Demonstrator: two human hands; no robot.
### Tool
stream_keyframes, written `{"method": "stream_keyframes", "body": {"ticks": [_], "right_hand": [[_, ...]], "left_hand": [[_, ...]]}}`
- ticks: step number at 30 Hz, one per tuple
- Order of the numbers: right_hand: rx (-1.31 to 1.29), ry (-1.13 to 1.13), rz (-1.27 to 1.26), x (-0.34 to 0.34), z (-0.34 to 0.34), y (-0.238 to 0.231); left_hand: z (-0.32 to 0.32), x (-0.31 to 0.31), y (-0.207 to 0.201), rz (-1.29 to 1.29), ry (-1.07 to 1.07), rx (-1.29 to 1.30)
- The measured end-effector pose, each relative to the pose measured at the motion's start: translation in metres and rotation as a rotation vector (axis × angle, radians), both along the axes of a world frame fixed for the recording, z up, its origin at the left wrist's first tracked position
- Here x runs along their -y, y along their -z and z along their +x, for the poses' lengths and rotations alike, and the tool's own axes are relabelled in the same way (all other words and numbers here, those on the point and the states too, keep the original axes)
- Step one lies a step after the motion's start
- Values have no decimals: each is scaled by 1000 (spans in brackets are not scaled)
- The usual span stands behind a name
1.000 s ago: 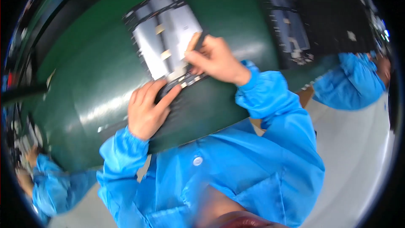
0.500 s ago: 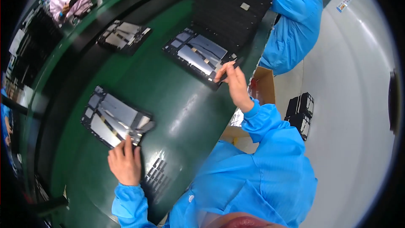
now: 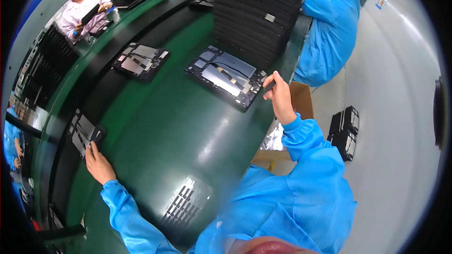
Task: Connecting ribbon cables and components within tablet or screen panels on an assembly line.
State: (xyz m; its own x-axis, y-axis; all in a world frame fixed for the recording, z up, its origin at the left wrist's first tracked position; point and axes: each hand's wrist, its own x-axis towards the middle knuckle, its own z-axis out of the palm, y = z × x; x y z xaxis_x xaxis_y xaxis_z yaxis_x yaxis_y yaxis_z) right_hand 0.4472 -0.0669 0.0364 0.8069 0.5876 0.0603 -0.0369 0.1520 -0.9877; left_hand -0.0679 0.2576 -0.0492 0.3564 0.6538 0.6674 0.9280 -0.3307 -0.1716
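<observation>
At the far left, my left hand (image 3: 100, 164) has its fingers closed on the near edge of an opened tablet (image 3: 84, 131), whose silver inner parts and dark frame show. That tablet lies over the dark strip beside the green table. My right hand (image 3: 281, 98) is pinched round a small dark piece (image 3: 269, 85), too small to make out. Just left of it, apart from the fingers, a second opened tablet (image 3: 226, 75) lies inside-up with a black cable across its silver plates. A clear sheet with several black strips (image 3: 181, 204) is on the table near me.
Another opened tablet (image 3: 141, 60) sits on the dark strip (image 3: 101, 84) farther off. A tall stack of black trays (image 3: 249, 23) stands at the back. A cardboard box (image 3: 301, 99) is beside the table edge. Co-workers in blue (image 3: 329, 28) and pink (image 3: 82, 9) are nearby.
My left hand has moved left with the opened tablet, from the green table onto the dark strip. My right hand has drawn back from the second tablet.
</observation>
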Motion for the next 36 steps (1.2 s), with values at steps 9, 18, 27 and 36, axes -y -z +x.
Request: {"method": "stream_keyframes", "body": {"ticks": [9, 18, 27, 36], "right_hand": [[-241, -241, 106, -74, -45, 11], [189, -439, 232, -248, -102, 74], [720, 123, -96, -351, -50, 88], [700, -33, -183, -372, -39, 87]], "left_hand": [[33, 24, -16, -73, 214, 71], [161, 54, -24, -285, 472, 166], [228, -8, -6, -298, 344, 214], [258, -40, 1, -291, 450, 207]]}}
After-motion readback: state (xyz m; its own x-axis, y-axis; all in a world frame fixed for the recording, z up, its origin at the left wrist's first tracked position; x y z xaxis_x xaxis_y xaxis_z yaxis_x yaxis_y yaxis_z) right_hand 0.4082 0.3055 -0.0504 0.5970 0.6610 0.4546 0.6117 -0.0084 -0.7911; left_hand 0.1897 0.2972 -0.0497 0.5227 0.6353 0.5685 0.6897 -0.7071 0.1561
